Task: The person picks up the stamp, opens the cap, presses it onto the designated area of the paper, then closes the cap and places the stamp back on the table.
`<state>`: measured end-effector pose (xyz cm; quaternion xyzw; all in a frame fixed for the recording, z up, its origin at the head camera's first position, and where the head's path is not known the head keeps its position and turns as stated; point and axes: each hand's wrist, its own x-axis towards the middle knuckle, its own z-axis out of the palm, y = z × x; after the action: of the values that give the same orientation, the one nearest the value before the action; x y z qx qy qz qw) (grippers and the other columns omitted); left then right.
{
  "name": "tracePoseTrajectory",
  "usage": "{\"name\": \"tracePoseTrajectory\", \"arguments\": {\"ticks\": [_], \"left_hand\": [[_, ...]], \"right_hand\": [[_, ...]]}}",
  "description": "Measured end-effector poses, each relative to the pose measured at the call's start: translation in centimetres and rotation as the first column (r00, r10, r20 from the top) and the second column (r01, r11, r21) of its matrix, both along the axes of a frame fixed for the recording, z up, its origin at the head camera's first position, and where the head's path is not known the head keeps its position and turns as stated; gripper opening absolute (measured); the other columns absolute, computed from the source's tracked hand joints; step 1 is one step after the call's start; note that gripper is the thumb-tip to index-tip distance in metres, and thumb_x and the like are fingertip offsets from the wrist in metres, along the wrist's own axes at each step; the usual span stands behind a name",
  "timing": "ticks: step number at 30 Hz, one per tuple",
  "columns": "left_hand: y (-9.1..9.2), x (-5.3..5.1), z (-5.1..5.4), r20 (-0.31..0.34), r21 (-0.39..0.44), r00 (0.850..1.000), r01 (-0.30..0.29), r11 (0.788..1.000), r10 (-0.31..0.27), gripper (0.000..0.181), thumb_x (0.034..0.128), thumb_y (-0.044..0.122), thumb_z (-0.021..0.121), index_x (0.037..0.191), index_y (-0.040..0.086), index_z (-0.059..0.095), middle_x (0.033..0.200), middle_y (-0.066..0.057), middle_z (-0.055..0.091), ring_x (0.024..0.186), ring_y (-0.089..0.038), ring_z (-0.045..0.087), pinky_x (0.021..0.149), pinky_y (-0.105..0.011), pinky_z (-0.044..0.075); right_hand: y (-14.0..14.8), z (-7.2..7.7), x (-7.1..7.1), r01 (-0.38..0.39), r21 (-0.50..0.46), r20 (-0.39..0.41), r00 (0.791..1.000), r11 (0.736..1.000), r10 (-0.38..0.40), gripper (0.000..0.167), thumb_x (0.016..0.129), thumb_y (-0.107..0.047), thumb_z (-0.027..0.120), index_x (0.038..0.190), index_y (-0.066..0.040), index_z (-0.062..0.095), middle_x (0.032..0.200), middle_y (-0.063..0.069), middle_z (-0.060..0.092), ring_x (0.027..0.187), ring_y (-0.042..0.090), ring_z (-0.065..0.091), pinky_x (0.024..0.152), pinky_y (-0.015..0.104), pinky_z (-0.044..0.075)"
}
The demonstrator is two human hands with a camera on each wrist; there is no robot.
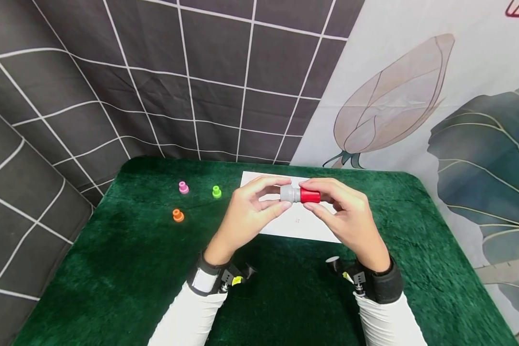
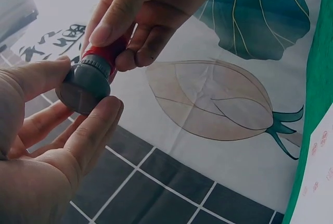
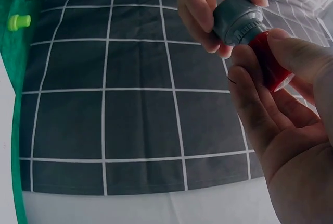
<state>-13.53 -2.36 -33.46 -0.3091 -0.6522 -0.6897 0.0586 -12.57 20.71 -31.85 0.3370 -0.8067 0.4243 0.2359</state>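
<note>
Above the white paper, both hands hold one small stamp with a red body (image 1: 310, 195) and a wider grey end with a ridged neck (image 1: 288, 193). My left hand (image 1: 246, 206) pinches the grey end between thumb and fingers. The right hand (image 1: 348, 211) grips the red body, its thumb on the near side. In the left wrist view the round face of the grey end (image 2: 83, 92) is turned toward the camera. Fingers partly cover the red body in that view. The right wrist view shows the red and grey parts joined (image 3: 255, 36).
The white paper (image 1: 281, 228) with small red prints lies on a green cloth-covered table (image 1: 147, 278). Pink (image 1: 183, 187), green (image 1: 216, 192) and orange (image 1: 178, 215) small stamp-like pieces stand to the left. Dark checked cloth (image 1: 212, 96) hangs behind the table.
</note>
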Motion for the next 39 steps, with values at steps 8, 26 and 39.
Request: {"name": "tracePoseTrajectory", "arguments": {"ticks": [8, 26, 39], "left_hand": [[-0.10, -0.14, -0.15, -0.011, -0.024, 1.000, -0.012, 1.000, 0.011, 0.046, 0.0847, -0.008, 0.079, 0.128, -0.004, 0.067, 0.129, -0.018, 0.067, 0.112, -0.029, 0.067, 0.095, -0.037, 0.061], [-0.74, -0.25, -0.07, -0.034, -0.074, 0.998, -0.050, 0.996, 0.048, 0.041, 0.0841, -0.003, 0.082, 0.124, -0.003, 0.071, 0.125, -0.015, 0.069, 0.110, -0.026, 0.068, 0.093, -0.043, 0.062], [-0.56, -0.20, -0.10, -0.001, -0.040, 0.999, -0.048, 0.998, 0.048, 0.039, 0.0863, -0.003, 0.080, 0.124, -0.003, 0.071, 0.125, -0.015, 0.069, 0.111, -0.025, 0.069, 0.094, -0.046, 0.061]], "right_hand": [[-0.20, -0.20, 0.07, 0.012, 0.022, -0.003, 1.000, 1.000, -0.012, 0.052, 0.075, 0.012, 0.085, 0.123, -0.004, 0.072, 0.116, 0.011, 0.074, 0.087, 0.009, 0.061, 0.075, 0.011, 0.055], [-0.27, -0.29, 0.12, 0.015, 0.023, -0.024, 1.000, 1.000, -0.014, 0.048, 0.074, 0.012, 0.085, 0.118, -0.006, 0.076, 0.117, 0.010, 0.075, 0.093, 0.010, 0.063, 0.069, 0.010, 0.051], [-0.17, -0.24, 0.06, 0.001, 0.002, -0.083, 0.997, 1.000, -0.001, 0.030, 0.087, -0.008, 0.082, 0.117, -0.007, 0.077, 0.116, 0.009, 0.076, 0.089, 0.009, 0.062, 0.056, 0.015, 0.040]]}}
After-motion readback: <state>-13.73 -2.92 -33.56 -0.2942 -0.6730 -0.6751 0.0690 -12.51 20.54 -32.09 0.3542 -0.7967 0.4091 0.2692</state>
